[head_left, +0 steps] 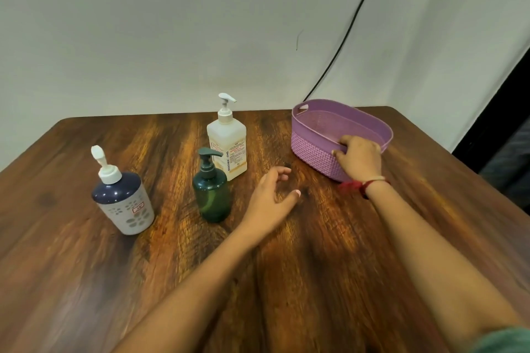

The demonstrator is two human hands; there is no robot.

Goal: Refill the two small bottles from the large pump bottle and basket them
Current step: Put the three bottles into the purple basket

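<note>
The right hand (360, 157) clamps its fingers over the near rim of the purple woven-plastic basket (312, 149) near the far right corner of the wooden table (315, 266). The left hand (271, 198), fingers loosely curled and empty, hovers mid-table. Beside it the dark green small pump bottle (211, 195) stands just before the tall white labelled pump bottle (228, 149). The navy-and-white small dispenser (123, 203) sits toward the left edge. A careless left-hand sweep could topple both neighbours.
</note>
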